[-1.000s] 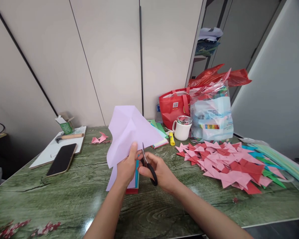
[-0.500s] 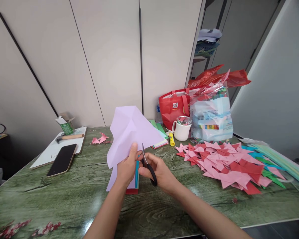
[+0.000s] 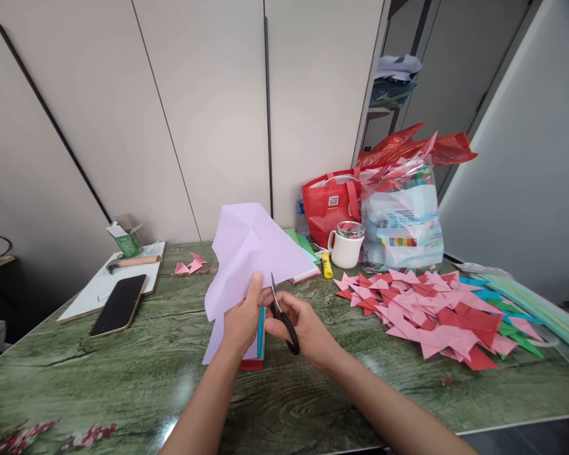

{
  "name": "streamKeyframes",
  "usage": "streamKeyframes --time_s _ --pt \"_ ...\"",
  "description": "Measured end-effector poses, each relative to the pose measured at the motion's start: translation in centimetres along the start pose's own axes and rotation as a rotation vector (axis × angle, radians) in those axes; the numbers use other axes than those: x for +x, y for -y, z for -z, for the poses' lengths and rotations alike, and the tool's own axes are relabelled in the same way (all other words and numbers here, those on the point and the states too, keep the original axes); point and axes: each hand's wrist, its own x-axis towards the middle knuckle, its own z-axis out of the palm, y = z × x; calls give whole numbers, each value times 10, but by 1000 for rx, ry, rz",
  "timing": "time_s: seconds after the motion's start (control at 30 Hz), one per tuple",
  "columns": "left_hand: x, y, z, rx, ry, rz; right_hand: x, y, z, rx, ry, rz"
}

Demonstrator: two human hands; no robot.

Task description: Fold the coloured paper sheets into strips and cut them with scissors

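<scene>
My left hand [image 3: 243, 318] pinches the lower edge of a creased lilac sheet of paper [image 3: 246, 253], thumb on top. The sheet is held up off the table and bends down on its left side. In my right hand [image 3: 299, 322] is a pair of scissors [image 3: 287, 327] with black handles. Their blades point upward at the paper's lower right edge, close to my left fingertips. Below my left hand lies a stack of coloured paper [image 3: 252, 364], with lilac, blue and red edges showing; the hand and the sheet hide most of it.
Folded pink and red paper pieces [image 3: 422, 309] are heaped at the right. Behind stand a white mug [image 3: 346, 246], a yellow glue stick [image 3: 327, 265], a red bag [image 3: 329, 208] and a plastic bag [image 3: 403, 221]. A phone [image 3: 119, 304] and hammer [image 3: 133, 260] lie left.
The left side of the lilac sheet has shifted very slightly to the right. Both hands and the scissors stay almost where they were.
</scene>
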Motion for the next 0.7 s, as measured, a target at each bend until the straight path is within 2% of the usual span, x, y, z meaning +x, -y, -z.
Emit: streamKeyframes --time_s 0.37,0.5,0.7 --pt "4 11 4 21 9 -9 1 -2 0 -18 13 31" --pt "6 14 4 -36 29 2 1 -2 0 -13 5 33" --pt "4 11 3 -6 14 40 2 -1 0 -10 10 35"
